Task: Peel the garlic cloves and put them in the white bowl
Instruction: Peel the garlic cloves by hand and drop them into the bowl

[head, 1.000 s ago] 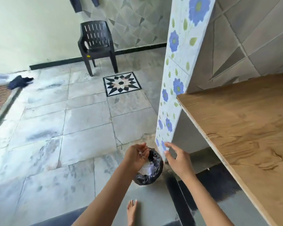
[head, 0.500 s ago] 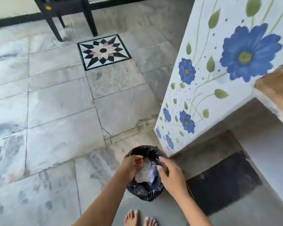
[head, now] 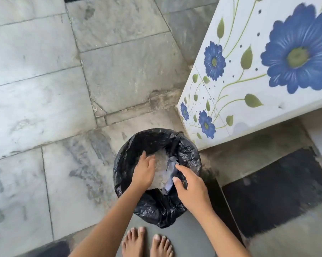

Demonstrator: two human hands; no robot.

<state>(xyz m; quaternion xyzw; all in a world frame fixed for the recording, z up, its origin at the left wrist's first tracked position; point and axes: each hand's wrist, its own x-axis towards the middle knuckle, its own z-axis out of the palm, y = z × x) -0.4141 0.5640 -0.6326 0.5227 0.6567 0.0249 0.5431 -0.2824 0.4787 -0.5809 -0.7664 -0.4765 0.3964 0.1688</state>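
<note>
Head: left hand (head: 144, 170), right hand (head: 192, 188) over bin (head: 157, 210); pale scraps (head: 161, 162), perhaps peels

Left hand (head: 144, 171) extended downward, fingers relaxed; right hand (head: 192, 188) likewise.

Pale grey marble floor slabs (head: 45, 101) with dark seams spread beyond and left of the left hand (head: 143, 171). Beyond the right hand (head: 191, 188) stands a white tiled panel (head: 249, 101) painted with blue flowers; right of it, a dark floor patch (head: 275, 191). Soft, even light.
</note>
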